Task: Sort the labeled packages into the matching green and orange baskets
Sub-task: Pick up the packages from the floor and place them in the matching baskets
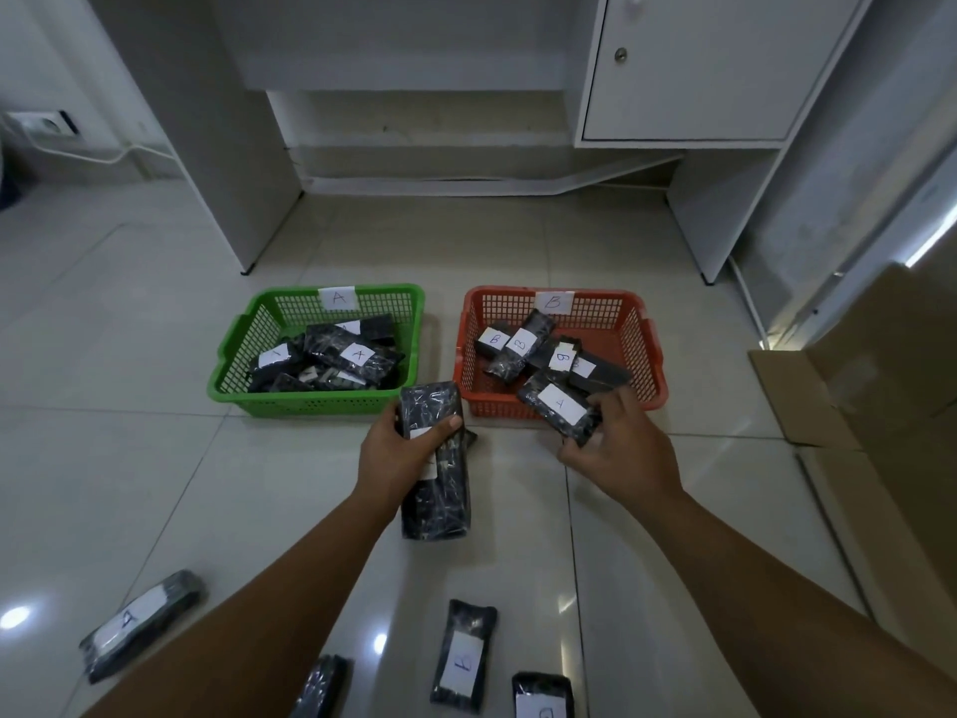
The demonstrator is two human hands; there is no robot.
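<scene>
A green basket (243, 349) tagged A holds several black packages with white labels. To its right an orange basket (642, 344) tagged B holds several packages marked B. My left hand (399, 453) grips a black package (430, 406) between the two baskets, its label mostly covered by my thumb. Another long black package (440, 500) lies on the floor just under that hand. My right hand (616, 443) holds a black package marked A (556, 406) over the front edge of the orange basket.
Loose packages lie on the tiled floor near me: one marked A (140, 624) at left, one marked B (463, 655), two more at the bottom edge (541, 694) (323, 686). Cardboard boxes (880, 365) stand at right. A white desk (689, 95) is behind the baskets.
</scene>
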